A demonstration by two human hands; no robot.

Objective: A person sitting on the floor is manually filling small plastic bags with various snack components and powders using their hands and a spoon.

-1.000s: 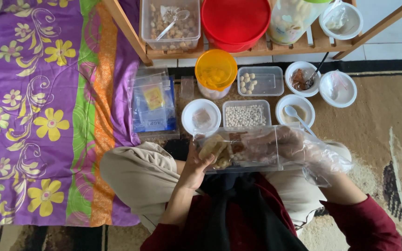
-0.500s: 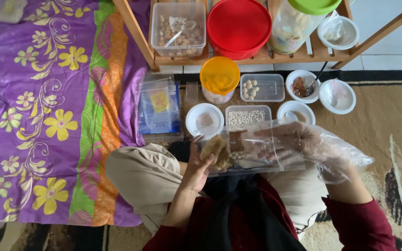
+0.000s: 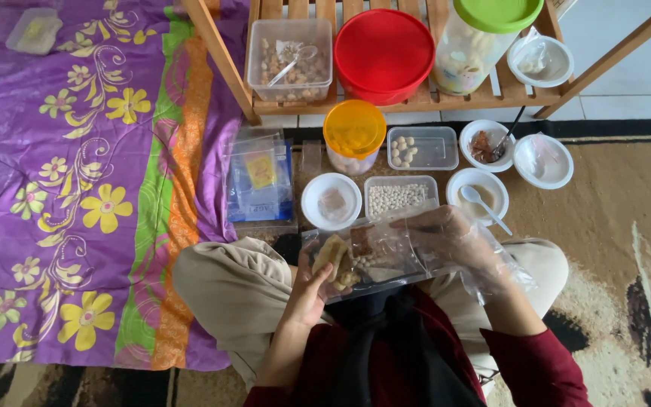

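Bag now lower, closer to my lap. Left hand clamps its filled end; gloved right hand grips the open end, near rug edge.

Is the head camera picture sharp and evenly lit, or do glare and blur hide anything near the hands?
In the head view, light is soft and even, with no hard shadows. The clear plastic bag reflects pale glare, so the food inside looks hazy. The right hand, in a thin transparent glove, is slightly blurred; the bare left hand is sharper. Frame edges bend a little.
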